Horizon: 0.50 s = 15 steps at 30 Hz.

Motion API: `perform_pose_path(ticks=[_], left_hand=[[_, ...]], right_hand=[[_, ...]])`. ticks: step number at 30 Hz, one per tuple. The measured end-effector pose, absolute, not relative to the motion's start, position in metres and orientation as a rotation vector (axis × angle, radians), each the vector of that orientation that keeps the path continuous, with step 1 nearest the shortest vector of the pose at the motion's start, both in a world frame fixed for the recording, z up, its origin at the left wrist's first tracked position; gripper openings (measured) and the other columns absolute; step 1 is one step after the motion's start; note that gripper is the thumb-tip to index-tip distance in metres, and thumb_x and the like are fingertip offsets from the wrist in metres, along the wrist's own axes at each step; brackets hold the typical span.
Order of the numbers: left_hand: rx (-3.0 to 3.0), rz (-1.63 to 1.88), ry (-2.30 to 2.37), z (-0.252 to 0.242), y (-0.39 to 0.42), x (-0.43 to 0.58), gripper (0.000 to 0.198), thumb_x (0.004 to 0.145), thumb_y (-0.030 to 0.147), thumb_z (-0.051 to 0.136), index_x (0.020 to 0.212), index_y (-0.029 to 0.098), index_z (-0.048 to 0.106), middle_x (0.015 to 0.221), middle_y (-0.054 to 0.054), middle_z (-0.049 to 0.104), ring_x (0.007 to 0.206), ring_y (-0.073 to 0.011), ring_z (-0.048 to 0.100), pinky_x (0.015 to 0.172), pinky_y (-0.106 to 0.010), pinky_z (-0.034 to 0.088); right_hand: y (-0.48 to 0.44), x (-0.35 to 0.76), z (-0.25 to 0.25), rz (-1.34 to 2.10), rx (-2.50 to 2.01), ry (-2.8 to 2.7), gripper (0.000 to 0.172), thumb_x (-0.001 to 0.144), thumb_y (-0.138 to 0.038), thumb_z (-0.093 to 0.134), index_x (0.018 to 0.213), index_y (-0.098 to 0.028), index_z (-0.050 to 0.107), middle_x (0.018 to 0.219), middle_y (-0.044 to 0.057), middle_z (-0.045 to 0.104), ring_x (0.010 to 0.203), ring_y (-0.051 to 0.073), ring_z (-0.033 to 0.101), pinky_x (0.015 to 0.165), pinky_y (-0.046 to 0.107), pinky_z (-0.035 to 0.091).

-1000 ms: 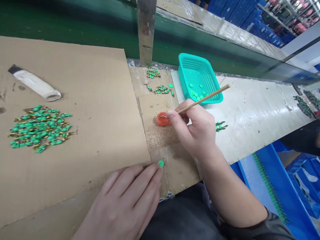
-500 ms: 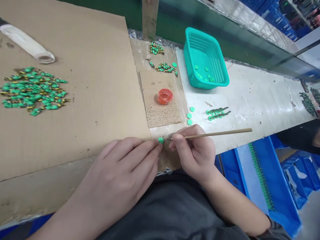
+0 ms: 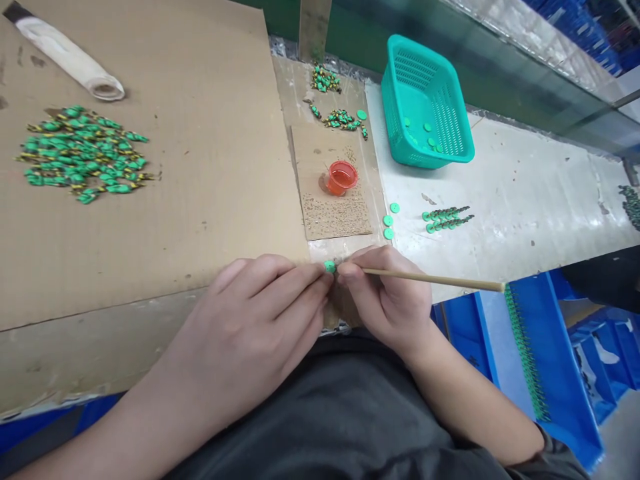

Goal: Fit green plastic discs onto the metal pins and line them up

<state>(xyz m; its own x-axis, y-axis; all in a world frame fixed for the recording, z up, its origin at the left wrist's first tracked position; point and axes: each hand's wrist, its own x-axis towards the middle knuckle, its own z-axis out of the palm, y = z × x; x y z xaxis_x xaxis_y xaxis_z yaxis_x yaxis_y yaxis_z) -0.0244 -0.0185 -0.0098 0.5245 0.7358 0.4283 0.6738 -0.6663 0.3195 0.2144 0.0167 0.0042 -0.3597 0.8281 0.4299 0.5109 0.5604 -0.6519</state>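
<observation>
My left hand (image 3: 255, 313) rests on the cardboard near the front edge, and its fingertips pinch a small green disc (image 3: 329, 267). My right hand (image 3: 387, 297) is closed round a thin wooden stick (image 3: 440, 281), whose tip meets the green disc. The stick's free end points right, over the table's edge. A small orange cup (image 3: 343, 177) of liquid sits on a cardboard pad (image 3: 330, 213) just beyond my hands.
A teal basket (image 3: 425, 100) with several green discs stands at the back right. Loose green discs (image 3: 389, 220) and two strings of green pieces (image 3: 445, 219) lie on the white surface. A pile of green painted pieces (image 3: 80, 153) and a white tube (image 3: 70, 57) lie left. Blue crates (image 3: 550, 360) sit below right.
My right hand left the orange cup and brought the stick down and back to the green disc at my left fingertips. The stick now lies nearly level.
</observation>
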Motion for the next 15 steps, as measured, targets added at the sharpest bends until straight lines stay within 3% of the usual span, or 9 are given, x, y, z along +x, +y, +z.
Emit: perform_pose_path(ticks=[15], left_hand=[[2.692, 0.868, 1.203, -0.0091, -0.0179, -0.0231, 0.028, 0.12, 0.021, 0.064, 0.141, 0.017, 0.081, 0.133, -0.011, 0.09, 0.112, -0.0316, 0.079, 0.097, -0.054, 0.061]], right_hand=[[0.0196, 0.2136, 0.0, 0.387, -0.979, -2.078, 0.021, 0.124, -0.024, 0.069, 0.103, -0.027, 0.066, 0.085, -0.002, 0.077, 0.076, 0.017, 0.077, 0.072, 0.032, 0.06]])
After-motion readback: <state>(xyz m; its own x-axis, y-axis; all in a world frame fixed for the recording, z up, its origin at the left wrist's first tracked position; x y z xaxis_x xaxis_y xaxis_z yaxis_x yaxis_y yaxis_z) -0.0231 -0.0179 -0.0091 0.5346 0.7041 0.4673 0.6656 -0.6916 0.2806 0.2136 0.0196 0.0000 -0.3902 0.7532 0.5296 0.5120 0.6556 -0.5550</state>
